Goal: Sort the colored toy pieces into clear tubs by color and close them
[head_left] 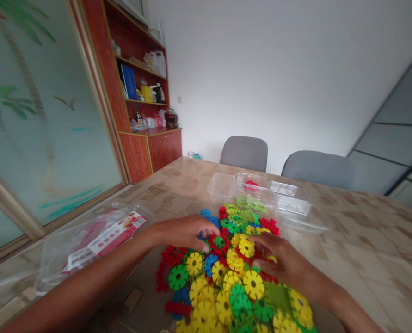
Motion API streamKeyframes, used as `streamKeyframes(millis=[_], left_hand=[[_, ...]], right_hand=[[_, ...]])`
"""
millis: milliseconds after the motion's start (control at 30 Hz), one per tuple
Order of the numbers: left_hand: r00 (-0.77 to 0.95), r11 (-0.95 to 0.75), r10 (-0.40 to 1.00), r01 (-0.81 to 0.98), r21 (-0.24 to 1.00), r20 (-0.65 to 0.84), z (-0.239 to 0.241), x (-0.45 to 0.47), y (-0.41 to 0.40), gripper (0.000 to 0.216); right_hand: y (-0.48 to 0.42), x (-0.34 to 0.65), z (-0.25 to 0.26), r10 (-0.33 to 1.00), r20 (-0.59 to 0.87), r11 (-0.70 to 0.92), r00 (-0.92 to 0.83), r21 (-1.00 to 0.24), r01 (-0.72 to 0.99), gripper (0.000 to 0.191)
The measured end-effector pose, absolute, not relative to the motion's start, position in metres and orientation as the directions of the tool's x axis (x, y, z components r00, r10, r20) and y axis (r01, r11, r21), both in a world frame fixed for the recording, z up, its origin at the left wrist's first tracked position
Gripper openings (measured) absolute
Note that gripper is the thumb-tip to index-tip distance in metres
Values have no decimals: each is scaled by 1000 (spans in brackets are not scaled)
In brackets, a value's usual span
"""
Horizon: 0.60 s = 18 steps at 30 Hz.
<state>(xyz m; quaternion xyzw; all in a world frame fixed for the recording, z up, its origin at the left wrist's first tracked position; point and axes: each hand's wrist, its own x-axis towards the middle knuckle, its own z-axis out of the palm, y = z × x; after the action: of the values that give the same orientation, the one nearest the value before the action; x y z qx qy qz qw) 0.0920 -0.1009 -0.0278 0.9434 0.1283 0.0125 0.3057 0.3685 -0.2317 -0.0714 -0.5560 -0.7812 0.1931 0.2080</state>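
Observation:
A heap of plastic notched disc building pieces (205,314), yellow, green, blue and red, covers the middle of the table. Over its upper left part hangs my left hand (188,231), thumb and fingers apart and bent, close to a red piece (219,252) with a green disc in it. My right hand (284,259) reaches in from the right with its fingers spread above yellow discs (246,248). I see nothing held in either hand, though some fingertips are partly hidden.
Clear plastic trays (221,185) stand behind the heap, one holding a red piece (251,185). At the left lies clear packaging with a printed label (105,243). Two grey chairs (243,152) stand beyond the patterned table (358,236); a wooden cabinet (164,150) is farther back.

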Motion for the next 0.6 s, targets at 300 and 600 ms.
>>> streamKeyframes(millis=[300,600], left_hand=[[937,-822,346,278,497,47,-44,105,-115,56],[910,-811,400,297,503,108,-31,107,-120,59]], right_hand=[[-237,360,-51,961,158,275,-225,-580,767,39],[-231,364,-53,960,221,271,-172,-586,764,36]])
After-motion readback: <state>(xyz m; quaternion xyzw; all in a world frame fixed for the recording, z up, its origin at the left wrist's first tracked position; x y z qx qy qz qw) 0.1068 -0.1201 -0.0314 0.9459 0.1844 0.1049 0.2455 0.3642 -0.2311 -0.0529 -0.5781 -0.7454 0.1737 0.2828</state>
